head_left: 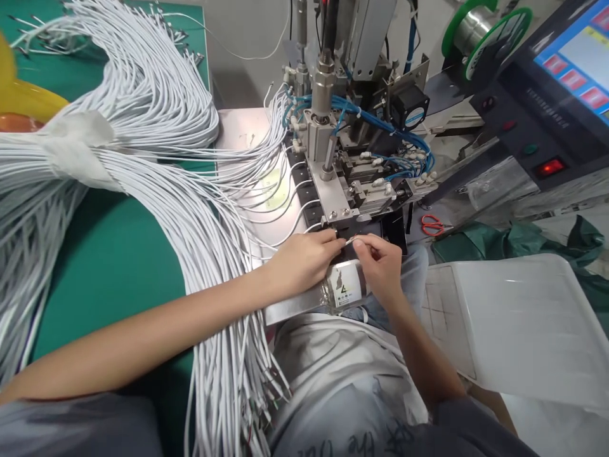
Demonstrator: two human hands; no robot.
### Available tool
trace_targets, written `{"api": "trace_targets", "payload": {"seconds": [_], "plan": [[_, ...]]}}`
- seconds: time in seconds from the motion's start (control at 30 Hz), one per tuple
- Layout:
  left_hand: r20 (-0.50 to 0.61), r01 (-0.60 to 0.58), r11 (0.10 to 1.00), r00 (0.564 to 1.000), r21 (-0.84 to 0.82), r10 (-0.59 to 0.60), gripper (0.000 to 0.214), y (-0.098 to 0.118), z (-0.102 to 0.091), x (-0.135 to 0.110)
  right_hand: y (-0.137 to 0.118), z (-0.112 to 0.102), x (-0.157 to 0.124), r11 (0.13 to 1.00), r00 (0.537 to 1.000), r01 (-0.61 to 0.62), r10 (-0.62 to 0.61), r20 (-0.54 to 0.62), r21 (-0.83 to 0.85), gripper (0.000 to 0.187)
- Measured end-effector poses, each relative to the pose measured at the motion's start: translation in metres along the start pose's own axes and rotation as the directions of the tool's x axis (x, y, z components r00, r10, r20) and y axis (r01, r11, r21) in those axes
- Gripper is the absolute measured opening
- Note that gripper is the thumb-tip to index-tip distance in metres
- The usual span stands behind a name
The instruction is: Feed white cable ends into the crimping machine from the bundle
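Note:
Both my hands meet at the front end of a metal machine (333, 197) with pneumatic cylinders and blue air hoses. My left hand (307, 257) is closed, its thumb and fingertips pinching a thin white cable (351, 240). From the other side my right hand (380, 263) pinches the same cable near its end; the tip itself is too small to make out. Several white cables (297, 184) run into black slots along the machine's left side. A large bundle of white cables (190, 209) lies under and beyond my left forearm, tied with a white wrap (80, 149).
A green table mat (118, 273) lies under the bundle. At right are a control box with a screen (547, 108), a solder wire spool (478, 28), red-handled scissors (432, 225) and a white plastic bin (533, 317). A labelled block (346, 289) sits below my hands.

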State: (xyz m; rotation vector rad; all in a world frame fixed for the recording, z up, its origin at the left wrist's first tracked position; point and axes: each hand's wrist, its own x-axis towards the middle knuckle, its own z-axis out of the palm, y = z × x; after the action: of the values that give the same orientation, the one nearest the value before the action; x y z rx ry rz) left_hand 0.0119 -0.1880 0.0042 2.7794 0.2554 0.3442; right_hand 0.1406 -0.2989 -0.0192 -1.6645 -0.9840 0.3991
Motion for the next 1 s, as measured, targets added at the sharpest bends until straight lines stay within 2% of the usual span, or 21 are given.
{"api": "trace_targets", "payload": {"seconds": [0.07, 0.13, 0.23, 0.33, 0.63, 0.87, 1.0], "plan": [[0.099, 0.007, 0.991, 0.995, 0.130, -0.020, 0.028, -0.001, 0.000, 0.001, 0.010, -0.005, 0.005, 0.995, 0.994, -0.093, 0.092, 0.057, 0.020, 0.020], [0.158, -0.010, 0.982, 0.987, 0.187, -0.020, 0.030, -0.002, 0.000, 0.003, 0.018, -0.007, 0.010, 0.979, 0.977, -0.195, 0.188, 0.102, 0.065, 0.019], [0.204, -0.030, 0.976, 0.979, 0.215, -0.015, 0.031, -0.002, 0.001, 0.004, 0.025, -0.003, 0.015, 0.939, 0.944, -0.311, 0.288, 0.159, 0.148, 0.017], [0.228, -0.020, 0.973, 0.973, 0.228, -0.033, 0.030, -0.002, 0.001, 0.005, 0.027, 0.003, 0.018, 0.905, 0.925, -0.371, 0.342, 0.162, 0.208, 0.017], [0.263, -0.040, 0.977, 0.965, 0.208, -0.017, 0.045, -0.003, -0.001, 0.004, 0.023, 0.005, 0.019, 0.880, 0.902, -0.419, 0.377, 0.209, 0.224, 0.015], [0.282, -0.091, 0.955, 0.960, 0.281, 0.008, 0.039, -0.001, 0.000, 0.006, 0.022, 0.002, 0.023, 0.902, 0.903, -0.395, 0.347, 0.251, 0.172, 0.013], [0.341, -0.123, 0.936, 0.940, 0.330, 0.003, 0.037, 0.002, -0.003, 0.008, 0.026, 0.001, 0.025, 0.890, 0.875, -0.428, 0.363, 0.320, 0.160, 0.014]]}}
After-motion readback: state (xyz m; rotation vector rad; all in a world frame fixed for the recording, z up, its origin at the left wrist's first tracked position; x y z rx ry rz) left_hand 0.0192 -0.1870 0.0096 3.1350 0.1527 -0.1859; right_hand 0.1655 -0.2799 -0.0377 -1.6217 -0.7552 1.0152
